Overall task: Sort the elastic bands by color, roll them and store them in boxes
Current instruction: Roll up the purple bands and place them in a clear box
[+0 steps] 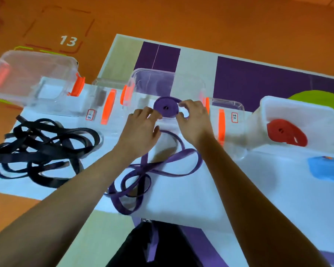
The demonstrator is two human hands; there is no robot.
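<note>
A purple elastic band is partly wound into a flat roll [165, 109], standing on edge in front of a clear box [166, 87]. My left hand [143, 128] pinches the roll's left side and my right hand [193, 120] pinches its right side. The band's loose purple tail [154, 170] loops over the white mat toward me. A tangle of black bands [39, 151] lies at the left. A red roll [286, 132] sits in a white box [301, 112] at the right. A blue roll [328, 168] is at the right edge.
Another clear box with orange latches [33, 79] stands at the back left, and lids with orange clips [107, 106] lie between the boxes. The mat sits on an orange floor. A dark garment [152, 245] is at the bottom centre.
</note>
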